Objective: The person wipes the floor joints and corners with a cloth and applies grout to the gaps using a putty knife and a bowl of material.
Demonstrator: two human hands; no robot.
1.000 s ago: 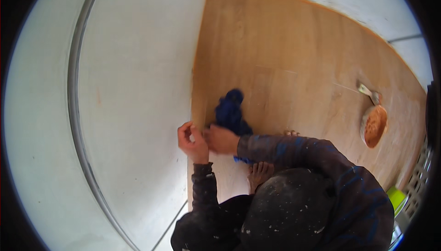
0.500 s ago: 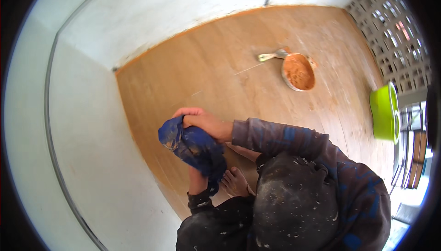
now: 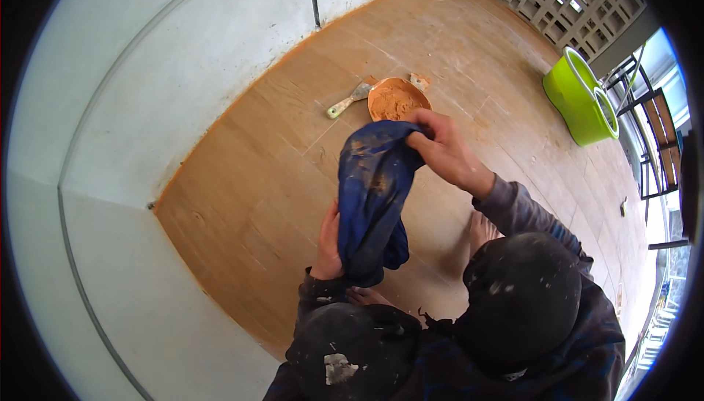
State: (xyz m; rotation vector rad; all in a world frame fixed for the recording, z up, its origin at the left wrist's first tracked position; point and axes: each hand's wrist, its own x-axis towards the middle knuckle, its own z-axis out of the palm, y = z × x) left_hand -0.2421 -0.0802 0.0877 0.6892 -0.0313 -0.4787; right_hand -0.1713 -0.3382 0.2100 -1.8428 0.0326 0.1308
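A dark blue cloth [image 3: 378, 188], smeared with tan stains, hangs stretched between my hands above the tiled floor. At its upper right corner, my right hand [image 3: 449, 150] pinches the cloth between thumb and fingers. Lower on its left side is my left hand [image 3: 329, 243], its fingers partly covered by the cloth and closed on it. Just beyond the cloth stands a round bowl [image 3: 398, 99] of orange-brown paste. Left of the bowl lies a putty knife [image 3: 350, 100] with a pale green handle, its blade smeared with paste.
White walls [image 3: 183, 71] meet the wood-look tiled floor [image 3: 242, 181] at the left, with an orange-brown line along their foot. A lime-green bucket [image 3: 583, 104] stands at the right, near a dark-framed chair [image 3: 656, 133]. A pierced block screen [image 3: 561, 1] rises at the far right.
The cloth was bunched low at the left; now it is spread out longer. My right hand has moved right and up with its corner. The view has turned, shifting the bowl leftward.
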